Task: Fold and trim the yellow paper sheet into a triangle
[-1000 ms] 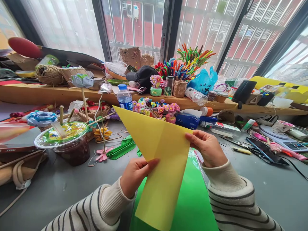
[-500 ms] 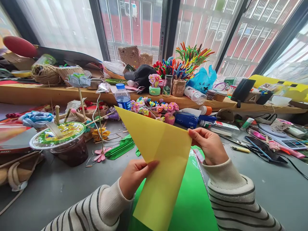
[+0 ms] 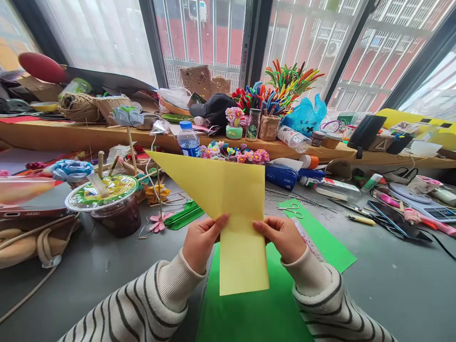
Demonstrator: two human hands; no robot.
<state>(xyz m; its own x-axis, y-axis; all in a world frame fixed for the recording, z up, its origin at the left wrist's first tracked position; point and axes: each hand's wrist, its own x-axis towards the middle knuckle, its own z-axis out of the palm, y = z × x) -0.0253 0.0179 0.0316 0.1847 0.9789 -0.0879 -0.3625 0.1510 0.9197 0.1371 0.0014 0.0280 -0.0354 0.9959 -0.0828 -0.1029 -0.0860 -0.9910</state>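
Yellow folded paper (image 3: 244, 190) is standing up between both hands, its pointed flap stretching toward the upper left and its straight strip hanging down below the thumbs. Left hand (image 3: 199, 242) is pinching the inner corner, where the slanting edge is meeting the strip, the thumb lying in front. Right hand (image 3: 285, 237) is gripping the opposite long edge at nearly the same height, thumb also in front; most of the fingers are hiding behind the paper, so how they are placed there I cannot tell.

Judging by the faint upright line that is running between flap and strip, the step in hand seems to be handling or checking a fold. Working on that fold further would be calling for a steady hold on both edges, with the layers staying aligned and the thin paper not buckling between the thumbs.

As for position, the paper is sitting midway between the hands, touching both, and appears to be hovering over a glossy green sheet (image 3: 245, 318) on the grey tabletop (image 3: 388, 289). Beyond the right hand, scissors (image 3: 292, 207) are resting on a flat green paper (image 3: 329, 240), well apart from the yellow one.
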